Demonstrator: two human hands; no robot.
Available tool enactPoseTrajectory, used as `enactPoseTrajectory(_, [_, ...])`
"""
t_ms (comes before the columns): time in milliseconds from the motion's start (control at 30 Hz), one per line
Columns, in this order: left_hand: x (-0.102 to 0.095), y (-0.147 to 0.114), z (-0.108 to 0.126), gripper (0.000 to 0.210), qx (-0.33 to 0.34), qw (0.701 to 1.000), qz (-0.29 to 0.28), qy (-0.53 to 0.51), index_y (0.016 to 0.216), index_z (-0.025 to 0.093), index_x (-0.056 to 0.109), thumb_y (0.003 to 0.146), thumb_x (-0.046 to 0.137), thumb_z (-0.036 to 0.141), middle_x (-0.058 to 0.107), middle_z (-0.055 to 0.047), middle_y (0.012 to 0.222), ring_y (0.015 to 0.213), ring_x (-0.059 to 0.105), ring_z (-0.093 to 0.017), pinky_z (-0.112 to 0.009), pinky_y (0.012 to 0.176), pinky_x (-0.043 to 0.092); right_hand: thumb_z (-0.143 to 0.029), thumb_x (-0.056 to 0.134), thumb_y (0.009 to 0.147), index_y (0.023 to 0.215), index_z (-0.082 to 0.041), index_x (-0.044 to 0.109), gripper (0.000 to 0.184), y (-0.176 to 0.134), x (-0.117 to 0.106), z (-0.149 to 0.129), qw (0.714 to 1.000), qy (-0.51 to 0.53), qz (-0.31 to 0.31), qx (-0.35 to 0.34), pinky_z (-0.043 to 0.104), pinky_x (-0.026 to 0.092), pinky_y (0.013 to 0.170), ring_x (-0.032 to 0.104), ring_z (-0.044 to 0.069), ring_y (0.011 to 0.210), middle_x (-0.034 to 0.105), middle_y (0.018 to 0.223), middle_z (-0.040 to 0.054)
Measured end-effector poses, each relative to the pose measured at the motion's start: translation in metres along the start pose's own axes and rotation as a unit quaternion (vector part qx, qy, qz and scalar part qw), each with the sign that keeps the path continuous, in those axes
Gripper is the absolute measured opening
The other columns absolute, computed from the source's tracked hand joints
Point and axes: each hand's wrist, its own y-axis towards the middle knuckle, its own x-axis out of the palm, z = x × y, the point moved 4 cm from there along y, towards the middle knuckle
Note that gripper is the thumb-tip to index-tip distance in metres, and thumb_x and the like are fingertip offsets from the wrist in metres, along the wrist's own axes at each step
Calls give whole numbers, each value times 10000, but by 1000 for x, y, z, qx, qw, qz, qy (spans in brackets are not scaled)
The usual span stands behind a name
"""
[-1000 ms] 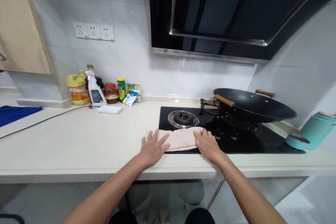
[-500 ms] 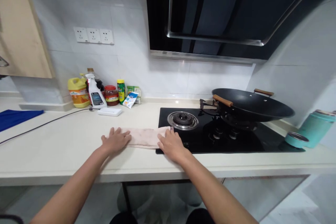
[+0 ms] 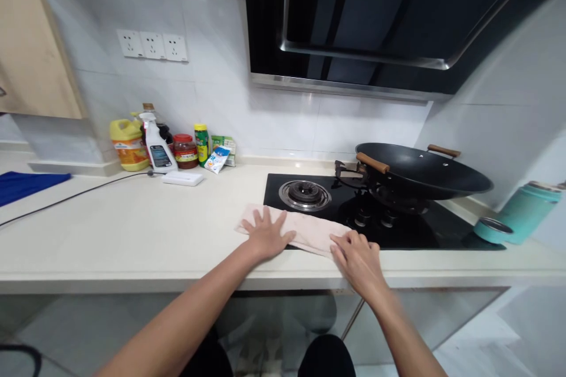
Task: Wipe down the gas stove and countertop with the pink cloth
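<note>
A long folded pale pink cloth (image 3: 312,230) lies across the front left edge of the black gas hob and the counter beside it. My left hand (image 3: 267,237) rests flat on the cloth's left part, fingers spread. At its right end, my right hand (image 3: 360,256) has its fingers bent over the cloth's edge, with the thumb and forefinger on the fabric. The hob (image 3: 415,238) has a bare left burner (image 3: 305,194) just behind the cloth. Its control knobs (image 3: 362,218) are close behind my right hand.
A black wok (image 3: 424,171) with wooden handles sits on the right burner. Beyond it stand a teal flask (image 3: 530,212) and its cup (image 3: 492,231). Several bottles, including a white spray bottle (image 3: 158,144), line the wall; a white box (image 3: 182,178) trails a black cable. The range hood (image 3: 354,23) overhangs.
Both hands and the cloth have moved right, from the counter further onto the hob's front edge. The cloth now slants down to the right, and my left fingers are spread wider.
</note>
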Motion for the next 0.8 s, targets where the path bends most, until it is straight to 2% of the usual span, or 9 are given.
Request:
enactPoseTrajectory(167, [9, -12, 42, 851, 98, 995, -32, -5, 1630, 341, 271, 901, 406, 759, 59, -153, 1738, 1542, -64, -550, -834, 1115, -44, -407, 435, 1022, 1104, -274, 734, 337, -39, -9, 40, 999, -1, 14, 51, 425, 367, 824, 595, 271, 1002, 667, 1059, 89])
enactPoseTrajectory(333, [33, -38, 97, 783, 252, 966, -50, -43, 1611, 334, 340, 927, 436, 702, 97, -147, 1737, 1553, -66, -529, -844, 1105, -91, -457, 361, 1009, 968, -279, 741, 421, -61, -17, 96, 990, -40, -14, 131, 454, 416, 784, 620, 309, 989, 689, 1026, 99])
enactPoseTrajectory(400, [42, -51, 114, 727, 300, 951, -40, -57, 1590, 322, 392, 951, 429, 668, 125, -153, 1734, 1558, -44, -523, -846, 1113, -65, -468, 343, 1010, 991, -276, 725, 428, -64, -16, 110, 988, -65, -8, 143, 459, 432, 752, 628, 317, 957, 691, 992, 107])
enactPoseTrajectory(467, [47, -61, 122, 667, 329, 942, -4, -64, 1568, 307, 438, 976, 434, 616, 169, -171, 1724, 1563, 17, -520, -848, 1126, -4, -439, 348, 1010, 997, -252, 698, 397, -63, -13, 111, 987, -89, 8, 134, 447, 439, 717, 623, 318, 924, 680, 974, 123])
enactPoseTrajectory(533, [49, -68, 118, 616, 339, 938, 43, -65, 1550, 301, 465, 997, 430, 571, 243, -172, 1705, 1567, 109, -489, -821, 1155, 68, -373, 349, 1015, 953, -226, 662, 352, -58, -8, 98, 988, -101, 23, 110, 422, 439, 694, 610, 301, 886, 658, 962, 133])
enactPoseTrajectory(633, [48, -75, 94, 588, 337, 935, 95, -55, 1545, 286, 467, 1011, 433, 531, 352, -145, 1670, 1559, 224, -422, -742, 1206, 155, -297, 323, 1031, 923, -214, 617, 324, -48, -1, 64, 994, -81, 42, 66, 391, 439, 707, 585, 274, 871, 618, 939, 122])
enactPoseTrajectory(700, [43, -80, 69, 588, 319, 940, 114, -41, 1537, 285, 478, 999, 466, 524, 394, -125, 1653, 1552, 261, -396, -711, 1217, 185, -273, 311, 1039, 940, -202, 600, 313, -41, 3, 33, 996, -57, 54, 44, 393, 444, 742, 565, 272, 887, 600, 948, 123])
enactPoseTrajectory(800, [30, -89, 19, 570, 271, 955, 124, -15, 1494, 321, 533, 952, 558, 496, 419, -93, 1643, 1550, 283, -373, -687, 1222, 195, -262, 329, 1040, 963, -185, 587, 280, -32, 8, -21, 998, -23, 62, 24, 421, 447, 796, 535, 288, 923, 589, 1000, 141])
